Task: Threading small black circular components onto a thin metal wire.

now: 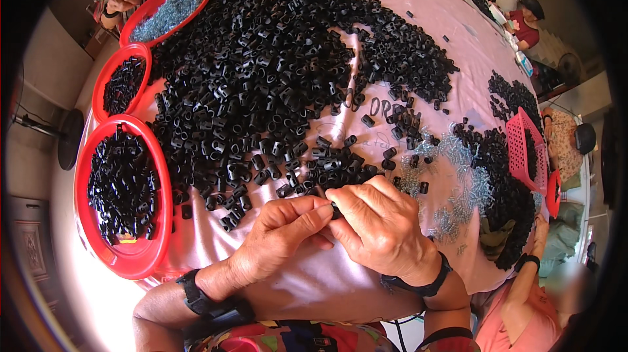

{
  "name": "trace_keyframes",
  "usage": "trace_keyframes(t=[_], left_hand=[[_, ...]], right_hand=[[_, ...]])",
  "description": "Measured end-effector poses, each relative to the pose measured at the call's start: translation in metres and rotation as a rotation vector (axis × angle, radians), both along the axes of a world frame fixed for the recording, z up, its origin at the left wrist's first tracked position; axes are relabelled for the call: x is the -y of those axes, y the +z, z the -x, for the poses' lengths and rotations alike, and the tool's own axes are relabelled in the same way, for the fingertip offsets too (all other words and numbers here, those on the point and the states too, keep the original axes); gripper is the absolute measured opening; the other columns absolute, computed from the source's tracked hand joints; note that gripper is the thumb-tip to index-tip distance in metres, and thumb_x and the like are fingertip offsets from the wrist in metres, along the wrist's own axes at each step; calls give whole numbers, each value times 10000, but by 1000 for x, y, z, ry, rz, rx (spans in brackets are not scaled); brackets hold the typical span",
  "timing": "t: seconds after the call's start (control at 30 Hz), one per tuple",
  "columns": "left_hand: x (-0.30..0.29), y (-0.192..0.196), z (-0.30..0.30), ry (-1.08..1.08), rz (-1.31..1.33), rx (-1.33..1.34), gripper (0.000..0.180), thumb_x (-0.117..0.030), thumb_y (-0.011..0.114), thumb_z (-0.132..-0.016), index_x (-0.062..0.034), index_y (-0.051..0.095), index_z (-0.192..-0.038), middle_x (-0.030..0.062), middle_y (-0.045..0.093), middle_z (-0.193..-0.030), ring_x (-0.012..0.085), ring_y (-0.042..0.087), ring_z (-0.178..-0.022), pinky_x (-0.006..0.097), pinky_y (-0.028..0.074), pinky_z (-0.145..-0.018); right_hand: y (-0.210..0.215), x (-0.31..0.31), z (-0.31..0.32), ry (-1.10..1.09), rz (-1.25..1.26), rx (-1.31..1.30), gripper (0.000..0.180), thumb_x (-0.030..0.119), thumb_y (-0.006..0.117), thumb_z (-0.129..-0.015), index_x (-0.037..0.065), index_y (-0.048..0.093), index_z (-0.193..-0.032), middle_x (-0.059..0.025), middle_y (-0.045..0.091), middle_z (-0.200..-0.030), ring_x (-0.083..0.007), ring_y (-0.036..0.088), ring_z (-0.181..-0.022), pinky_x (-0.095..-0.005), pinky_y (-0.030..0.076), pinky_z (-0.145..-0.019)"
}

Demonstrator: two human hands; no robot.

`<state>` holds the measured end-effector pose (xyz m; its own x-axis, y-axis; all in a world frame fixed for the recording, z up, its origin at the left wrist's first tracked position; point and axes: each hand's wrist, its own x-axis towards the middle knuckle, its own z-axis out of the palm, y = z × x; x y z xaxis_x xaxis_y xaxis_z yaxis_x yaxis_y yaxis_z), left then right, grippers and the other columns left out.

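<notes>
My left hand [288, 226] and my right hand [384, 224] meet at the front middle of the cloth-covered table. Thumb and fingers of both are pinched on one small black plastic piece [336, 211], mostly hidden by the fingertips. Just beyond my hands lies a loose cluster of short black plastic sleeves [333, 165], with openings in their sides. A much larger heap of the same sleeves [255, 57] spreads behind it. To the right of my right hand, small clear bluish pieces [458, 201] are scattered on the cloth.
Along the left edge stand a red basket of glossy black parts [163, 221], a smaller red one [98, 100] and a red tray of clear bluish pieces [124, 36]. A pink basket [517, 149] stands at right among black sleeves. A co-worker's arm [523, 286] reaches in there.
</notes>
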<state>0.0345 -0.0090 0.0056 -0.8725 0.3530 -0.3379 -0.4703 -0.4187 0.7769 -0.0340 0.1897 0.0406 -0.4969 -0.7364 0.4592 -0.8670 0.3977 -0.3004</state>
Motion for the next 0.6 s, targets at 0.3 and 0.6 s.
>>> trace_keyframes(t=[0.3, 0.6], left_hand=[[-2, -2, -4, 67, -178, 13, 331, -292, 531, -1155, -16, 673, -1268, 10, 711, -1122, 75, 655, -1032, 261, 572, -911], [-7, -3, -4, 68, -83, -77, 321, -326, 578, -1135, -50, 732, -1189, -17, 729, -1070, 41, 633, -950, 253, 550, -863]], right_hand=[[2, 4, 4, 1, 31, -30, 470, 49, 857, -708, -64, 718, -1142, -144, 732, -992, -289, 694, -845, -368, 587, -754], [16, 4, 3, -10, 20, 99, 449, 64, 852, -762, -42, 721, -1178, -148, 743, -1054, -312, 688, -885, -406, 581, -764]])
